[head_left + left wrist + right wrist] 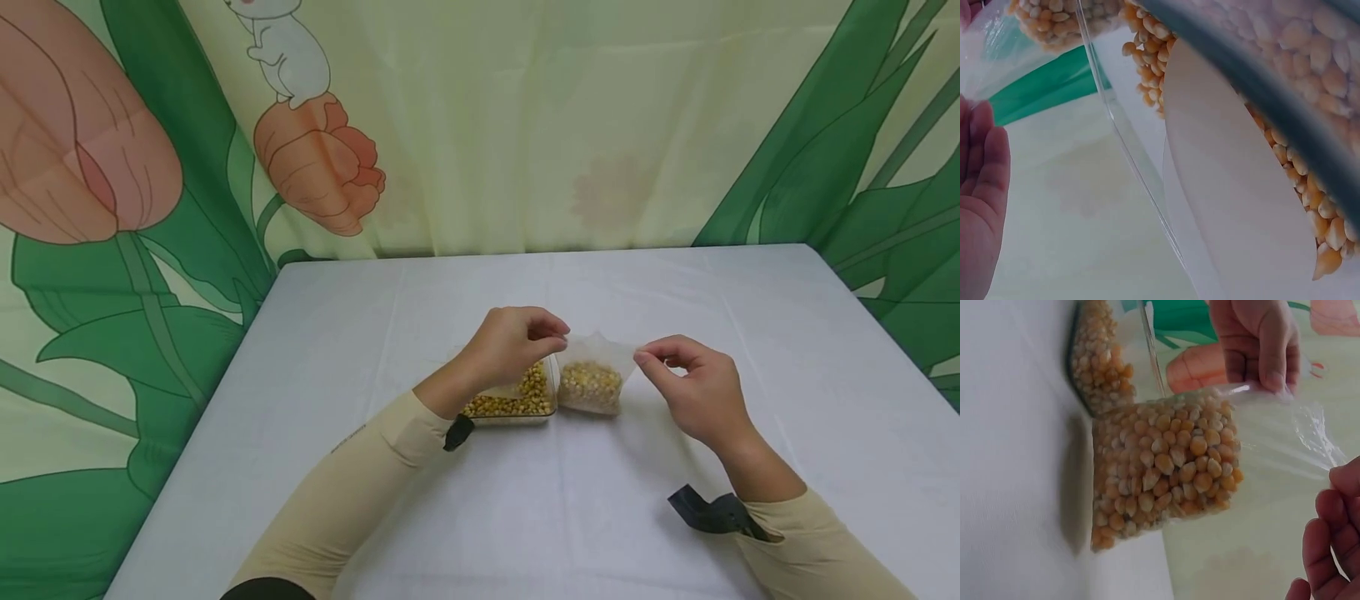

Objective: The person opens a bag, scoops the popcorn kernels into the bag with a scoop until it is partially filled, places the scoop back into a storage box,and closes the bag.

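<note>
A clear plastic bag part-filled with corn kernels stands on the table. My left hand pinches the left corner of its mouth, and my right hand pinches the right corner. Between them the thin film is stretched above the kernels, as the right wrist view shows with the bag close up. Just left of the bag is a clear box of loose corn kernels, partly hidden under my left wrist. A smooth white curved piece lies among the kernels in the box.
A white cloth covers the table. Behind it hangs a curtain printed with flowers, leaves and a white rabbit. Dark straps sit at both wrists, the left one close to the box's front edge.
</note>
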Motion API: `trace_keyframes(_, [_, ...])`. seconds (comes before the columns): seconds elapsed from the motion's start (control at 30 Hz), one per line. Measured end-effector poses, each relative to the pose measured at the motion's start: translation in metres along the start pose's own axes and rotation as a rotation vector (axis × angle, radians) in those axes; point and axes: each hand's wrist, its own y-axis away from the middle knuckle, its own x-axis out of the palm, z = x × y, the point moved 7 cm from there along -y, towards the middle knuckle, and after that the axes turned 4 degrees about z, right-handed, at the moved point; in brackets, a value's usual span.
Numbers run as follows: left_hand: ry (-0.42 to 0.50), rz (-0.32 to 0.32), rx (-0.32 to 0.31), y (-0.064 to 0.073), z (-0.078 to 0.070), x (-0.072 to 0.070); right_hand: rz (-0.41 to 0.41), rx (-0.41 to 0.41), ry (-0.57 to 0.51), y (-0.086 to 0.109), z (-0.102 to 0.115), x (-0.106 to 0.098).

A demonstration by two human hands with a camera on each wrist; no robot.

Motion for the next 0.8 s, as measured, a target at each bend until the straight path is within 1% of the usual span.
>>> trace_keyframes(0.1, [-0.001, -0.011, 0.011, 0.002, 0.001, 0.0, 0.001, -0.011, -0.017, -0.001, -0.005, -0.002])
trace_keyframes(0.23, [-0.015, -0.002, 0.028, 0.003, 0.001, 0.003, 0.019, -0.032, -0.047, -0.002, -0.012, 0.0])
trace_keyframes(0.33, [-0.031, 0.006, 0.036, 0.004, 0.001, 0.005, 0.033, -0.039, -0.04, -0.001, -0.016, 0.002])
trace_keyframes(0.43, [-0.041, 0.0, 0.042, 0.005, 0.001, 0.006, 0.043, -0.042, -0.026, -0.001, -0.018, 0.003])
trace_keyframes(0.67, [-0.011, -0.018, 0.054, 0.005, 0.002, 0.005, 0.064, -0.022, -0.026, -0.004, -0.02, 0.002])
trace_keyframes(0.8, [-0.009, -0.018, 0.078, 0.004, 0.002, 0.005, 0.074, -0.016, -0.038, -0.004, -0.021, 0.003])
